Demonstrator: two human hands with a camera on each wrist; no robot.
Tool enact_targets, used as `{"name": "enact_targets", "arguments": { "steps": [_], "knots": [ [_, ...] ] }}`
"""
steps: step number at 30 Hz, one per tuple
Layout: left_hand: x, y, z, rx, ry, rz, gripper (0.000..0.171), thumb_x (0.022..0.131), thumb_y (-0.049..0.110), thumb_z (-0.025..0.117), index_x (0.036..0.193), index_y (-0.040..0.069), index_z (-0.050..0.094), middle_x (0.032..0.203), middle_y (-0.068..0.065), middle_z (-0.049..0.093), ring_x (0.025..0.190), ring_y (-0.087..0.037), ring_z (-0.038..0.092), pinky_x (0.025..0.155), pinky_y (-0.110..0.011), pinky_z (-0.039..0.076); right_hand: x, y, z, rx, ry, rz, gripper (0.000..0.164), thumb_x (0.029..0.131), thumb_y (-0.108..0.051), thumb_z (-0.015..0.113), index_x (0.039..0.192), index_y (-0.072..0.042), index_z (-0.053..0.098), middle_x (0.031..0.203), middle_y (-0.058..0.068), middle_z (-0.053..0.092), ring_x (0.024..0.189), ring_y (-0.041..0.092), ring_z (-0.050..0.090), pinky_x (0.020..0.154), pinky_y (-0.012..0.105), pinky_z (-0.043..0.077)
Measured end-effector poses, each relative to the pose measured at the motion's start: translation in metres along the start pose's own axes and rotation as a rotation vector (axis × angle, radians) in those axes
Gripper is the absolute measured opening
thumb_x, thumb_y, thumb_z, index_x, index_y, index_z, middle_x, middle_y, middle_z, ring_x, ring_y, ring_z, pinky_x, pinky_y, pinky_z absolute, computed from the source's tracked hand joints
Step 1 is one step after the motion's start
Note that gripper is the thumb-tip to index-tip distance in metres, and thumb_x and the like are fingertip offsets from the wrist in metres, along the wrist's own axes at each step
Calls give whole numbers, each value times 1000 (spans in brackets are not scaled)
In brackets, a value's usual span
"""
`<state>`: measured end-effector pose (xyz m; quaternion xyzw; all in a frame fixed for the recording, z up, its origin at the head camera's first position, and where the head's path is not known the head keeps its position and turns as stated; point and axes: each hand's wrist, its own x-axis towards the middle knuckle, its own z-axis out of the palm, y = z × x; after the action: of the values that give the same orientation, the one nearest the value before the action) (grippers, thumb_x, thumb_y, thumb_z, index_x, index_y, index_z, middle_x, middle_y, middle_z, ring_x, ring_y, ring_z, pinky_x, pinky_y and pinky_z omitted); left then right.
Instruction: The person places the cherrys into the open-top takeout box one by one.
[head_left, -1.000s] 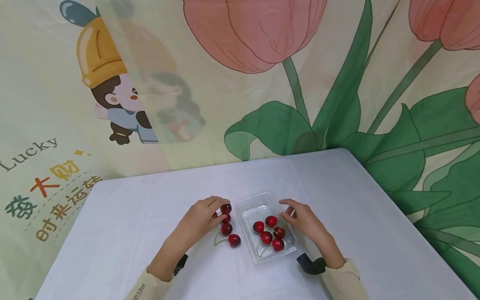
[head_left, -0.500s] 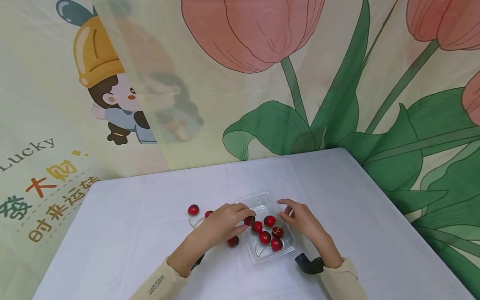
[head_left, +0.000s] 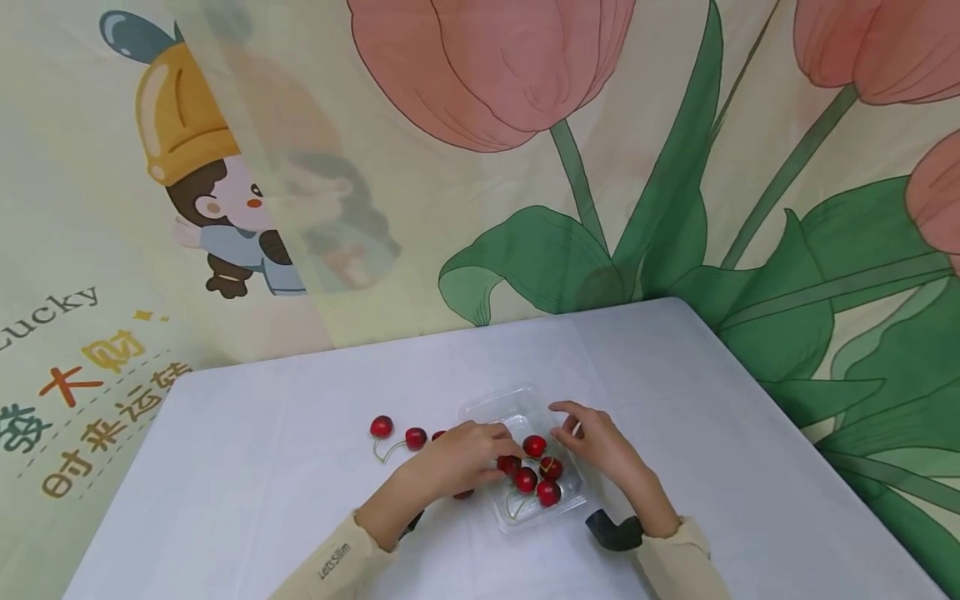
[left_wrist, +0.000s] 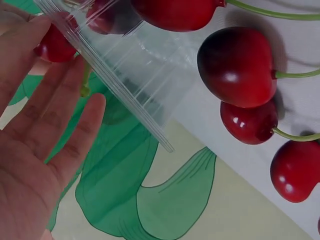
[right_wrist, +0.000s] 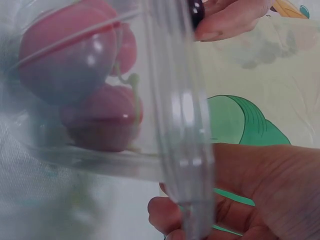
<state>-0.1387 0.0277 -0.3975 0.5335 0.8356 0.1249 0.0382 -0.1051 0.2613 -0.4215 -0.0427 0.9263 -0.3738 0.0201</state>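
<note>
My left hand (head_left: 468,457) reaches over the left side of a clear plastic box (head_left: 480,408). Its thumb and fingers pinch a red cherry (left_wrist: 56,44) by the box's rim, with a short green stem showing below. Several other cherries (head_left: 548,492) lie inside the box, some with stems. At the box's right rim is my right hand (head_left: 600,442), its fingers loosely bent and nothing held in them. The right wrist view shows this hand partly behind the see-through rim. Left of the box, more loose cherries (head_left: 381,427) lie on the table, some partly hidden by the left hand.
A white cloth covers the table (head_left: 300,417). Behind it hangs a printed backdrop (head_left: 405,167) with tulips and a cartoon figure. Near the right wrist there is a black camera mount (head_left: 615,531).
My left hand has moved right, from the loose cherries on the table to over the box, bringing a cherry along. The right hand has stayed beside the box's rim.
</note>
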Motion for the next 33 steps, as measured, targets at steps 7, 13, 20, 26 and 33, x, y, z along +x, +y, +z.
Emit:
{"name": "enact_targets", "arguments": {
  "steps": [7, 13, 20, 26, 33],
  "knots": [
    [7, -2, 2, -16, -67, 38, 29, 81, 15, 80, 110, 17, 73, 108, 6, 70, 99, -5, 64, 92, -24, 50, 0, 0, 3, 0, 9, 23, 36, 89, -6, 69, 123, 2, 61, 74, 1, 59, 63, 12, 51, 55, 22, 47],
    [12, -4, 5, 44, -91, 63, 26, 80, 15, 81, 105, 19, 74, 104, 9, 71, 94, -4, 64, 88, -19, 50, -1, -1, 4, 8, 19, 17, 34, 89, -6, 69, 122, 2, 62, 73, 0, 59, 62, 13, 51, 54, 22, 46],
    [18, -6, 6, 113, -128, 91, 26, 80, 16, 82, 105, 22, 74, 102, 11, 70, 89, -4, 63, 83, -20, 50, 0, -1, 5, 10, 24, 32, 35, 88, -5, 70, 122, 2, 62, 73, -1, 58, 62, 13, 52, 55, 21, 46],
    [22, -5, 6, 138, -158, 84, 28, 80, 20, 82, 106, 24, 74, 103, 11, 70, 92, -3, 62, 81, -20, 49, -1, -1, 4, 13, 22, 24, 35, 88, -5, 70, 121, 2, 62, 72, 0, 58, 61, 13, 52, 54, 21, 46],
    [26, -4, 8, 159, -184, 53, 30, 78, 22, 83, 106, 25, 75, 103, 10, 71, 90, -5, 63, 83, -22, 50, 0, -1, 4, 9, 31, 16, 34, 88, -5, 70, 120, 2, 62, 73, 0, 58, 61, 13, 52, 54, 21, 47]
  ]
}}
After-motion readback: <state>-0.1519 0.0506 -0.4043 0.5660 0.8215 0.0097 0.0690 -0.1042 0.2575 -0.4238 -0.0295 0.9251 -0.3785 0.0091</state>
